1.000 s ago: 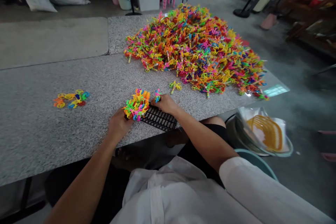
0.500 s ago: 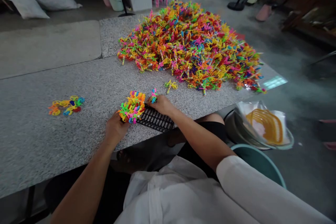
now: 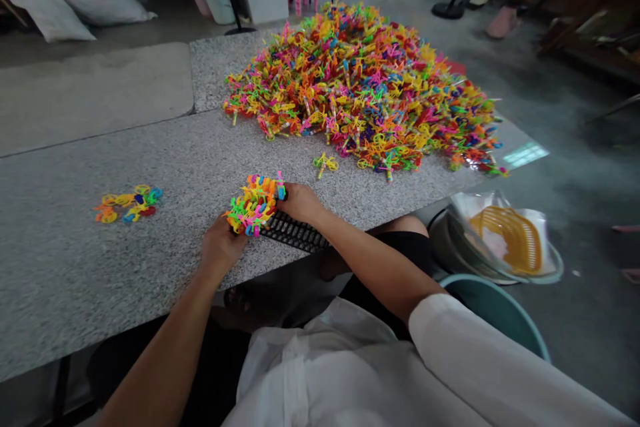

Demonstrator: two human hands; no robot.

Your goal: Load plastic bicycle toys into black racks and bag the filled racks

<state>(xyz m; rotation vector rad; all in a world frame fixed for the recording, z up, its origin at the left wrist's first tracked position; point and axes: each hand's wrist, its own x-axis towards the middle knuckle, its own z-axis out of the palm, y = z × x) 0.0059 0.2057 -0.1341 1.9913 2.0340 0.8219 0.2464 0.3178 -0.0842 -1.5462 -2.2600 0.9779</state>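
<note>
A black plastic grid tray (image 3: pixel 295 232) lies near the table's front edge. Its left part is covered by a cluster of small colourful plastic pieces (image 3: pixel 253 203) standing close together. My left hand (image 3: pixel 223 240) grips the tray's left end, its fingertips partly hidden by the cluster. At the cluster's right edge, my right hand (image 3: pixel 300 203) pinches a small pink-and-blue plastic piece (image 3: pixel 281 187) over the tray. The fingers hide how that piece meets the grid. To the left lies a small loose group of similar pieces (image 3: pixel 130 203).
A large heap of colourful plastic pieces (image 3: pixel 360 87) covers the back of the speckled stone table (image 3: pixel 175 267). One yellow-green piece (image 3: pixel 326 163) lies in front of it. On the right, below table level, are a green bucket (image 3: pixel 500 313) and a yellow basket (image 3: pixel 510 240).
My right hand has moved slightly left, bringing the pink-and-blue piece up against the cluster on the tray. My left hand stays at the tray's left end.
</note>
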